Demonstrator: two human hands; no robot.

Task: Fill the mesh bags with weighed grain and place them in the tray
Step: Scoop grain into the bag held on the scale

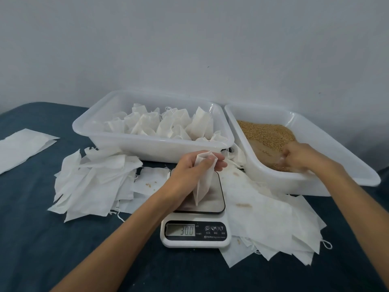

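My left hand point(195, 167) grips the mouth of a white mesh bag point(202, 186), which hangs down over the steel plate of the kitchen scale point(195, 232). The scale's display reads 30.0. My right hand point(299, 157) reaches into the right white tray point(336, 165) and sits in the brown grain point(265, 133), fingers blurred and partly buried; something clear may be in it, I cannot tell. The left white tray point(117, 142) holds several filled mesh bags point(164, 123).
Loose empty mesh bags lie in a heap left of the scale point(94, 182) and another right of it point(269, 218). A flat white sheet point(23, 146) lies at the far left. Everything stands on a dark blue cloth point(42, 239) against a pale wall.
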